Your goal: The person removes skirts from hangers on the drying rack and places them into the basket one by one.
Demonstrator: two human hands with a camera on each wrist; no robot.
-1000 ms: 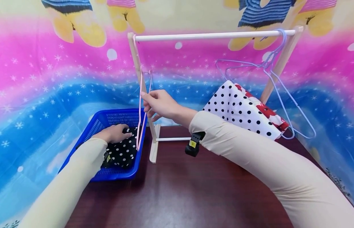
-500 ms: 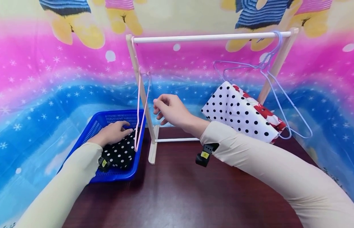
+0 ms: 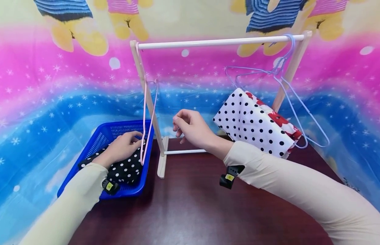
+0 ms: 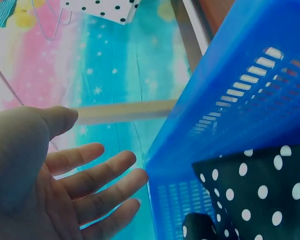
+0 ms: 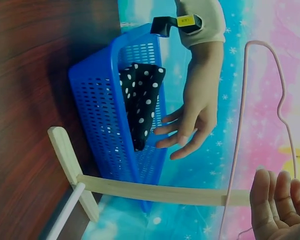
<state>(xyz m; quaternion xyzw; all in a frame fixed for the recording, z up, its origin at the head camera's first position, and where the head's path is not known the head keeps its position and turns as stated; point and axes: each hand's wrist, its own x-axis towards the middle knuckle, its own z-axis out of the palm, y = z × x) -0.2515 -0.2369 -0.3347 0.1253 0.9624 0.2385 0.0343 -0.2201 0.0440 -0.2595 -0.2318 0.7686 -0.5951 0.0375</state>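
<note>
My left hand (image 3: pixel 124 148) is held over the blue basket (image 3: pixel 128 193) with its fingers spread and relaxed. Below it lies a black cloth with white dots (image 3: pixel 125 170); in the left wrist view, a gap shows between fingers and cloth. A pink hanger (image 3: pixel 144 112) hangs from the left end of the wooden rack (image 3: pixel 214 42), in front of the basket's right side. To the right of this hanger, my right hand (image 3: pixel 196 129) is in the air, fingers loosely bent and holding nothing.
Lavender hangers (image 3: pixel 306 109) hang at the rack's right end, carrying a white cloth with black dots (image 3: pixel 254 126) and a red-flowered cloth (image 3: pixel 278 118). The rack's left foot (image 3: pixel 162 166) stands beside the basket on the dark wooden table (image 3: pixel 202 211). A printed curtain (image 3: pixel 190 71) forms the backdrop.
My right hand has moved right and down, away from the pink hanger. My left hand has lifted off the black dotted cloth. The camera view has shifted slightly.
</note>
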